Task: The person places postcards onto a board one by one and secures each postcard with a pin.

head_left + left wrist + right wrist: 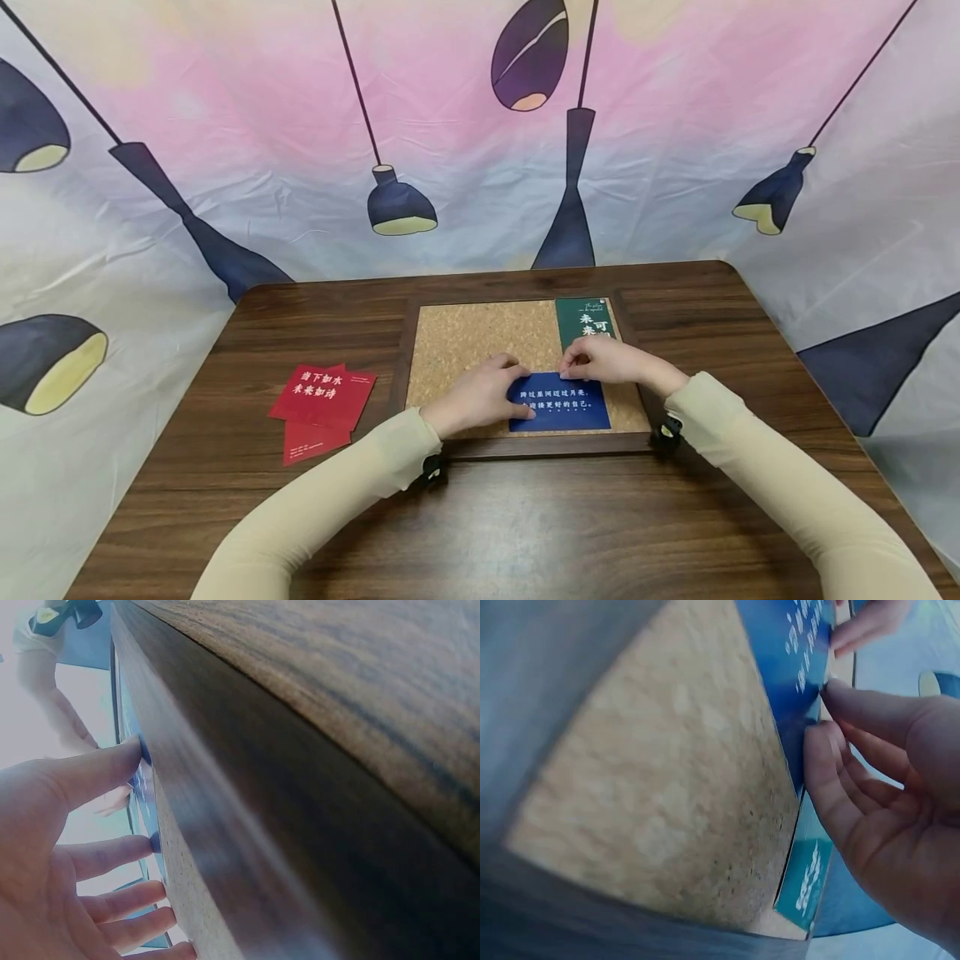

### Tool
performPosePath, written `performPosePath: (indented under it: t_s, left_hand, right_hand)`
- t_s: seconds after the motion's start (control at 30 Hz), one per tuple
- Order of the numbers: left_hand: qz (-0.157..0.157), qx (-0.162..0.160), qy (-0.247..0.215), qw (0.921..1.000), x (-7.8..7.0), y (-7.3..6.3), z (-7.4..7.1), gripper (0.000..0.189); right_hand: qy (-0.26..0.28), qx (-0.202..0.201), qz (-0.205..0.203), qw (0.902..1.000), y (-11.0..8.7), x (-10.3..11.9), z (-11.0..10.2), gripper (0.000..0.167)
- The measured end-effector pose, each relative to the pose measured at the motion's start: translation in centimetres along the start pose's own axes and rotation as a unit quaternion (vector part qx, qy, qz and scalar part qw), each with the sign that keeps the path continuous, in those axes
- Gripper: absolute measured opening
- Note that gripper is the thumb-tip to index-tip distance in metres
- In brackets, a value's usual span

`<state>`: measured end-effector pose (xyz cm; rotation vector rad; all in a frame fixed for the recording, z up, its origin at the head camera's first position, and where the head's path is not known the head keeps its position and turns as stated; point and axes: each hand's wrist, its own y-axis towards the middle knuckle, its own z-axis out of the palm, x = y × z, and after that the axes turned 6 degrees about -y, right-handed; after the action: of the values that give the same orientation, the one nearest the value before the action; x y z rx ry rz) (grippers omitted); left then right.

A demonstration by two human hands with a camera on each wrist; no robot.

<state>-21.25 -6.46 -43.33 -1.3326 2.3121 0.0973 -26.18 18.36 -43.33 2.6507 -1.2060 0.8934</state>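
A blue card with white writing lies on the corkboard, near its front right. My left hand presses the card's left side with the thumb low and a finger higher up. In the left wrist view its fingers are spread and nearly straight. My right hand pinches at the card's top edge, thumb and forefinger close together. A small dark thing shows at the thumb tip in the right wrist view; I cannot tell what it is. Behind this hand a green card is partly covered.
Overlapping red cards lie on the wooden table, left of the board. The board's raised dark frame runs along its front. A small white pin head shows at the green card's top corner. A patterned cloth hangs behind.
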Motion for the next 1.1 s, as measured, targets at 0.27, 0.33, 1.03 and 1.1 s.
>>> performPosePath:
  t_s: [0.27,0.33,1.03,1.1]
  left_hand:
    - [0.005,0.001,-0.001,1.0,-0.1,0.2,0.0,0.067]
    - [0.005,0.0,0.001,1.0,-0.1,0.2,0.0,0.067]
    - [0.004,-0.003,0.004,1.0,0.0,0.2,0.0,0.067]
    - [0.003,-0.002,0.004,1.0,0.1,0.2,0.1,0.067]
  right_hand:
    - [0.062,0.066,0.019,0.9957,0.7,-0.7,-1.1,0.017]
    - [0.064,0.075,0.026,0.9948,0.8,-0.6,-1.4,0.017]
    - [0.082,0.081,0.127,0.9851,2.1,0.5,-1.8,0.016]
    - [0.086,0.082,0.128,0.9846,2.1,0.5,-1.6,0.016]
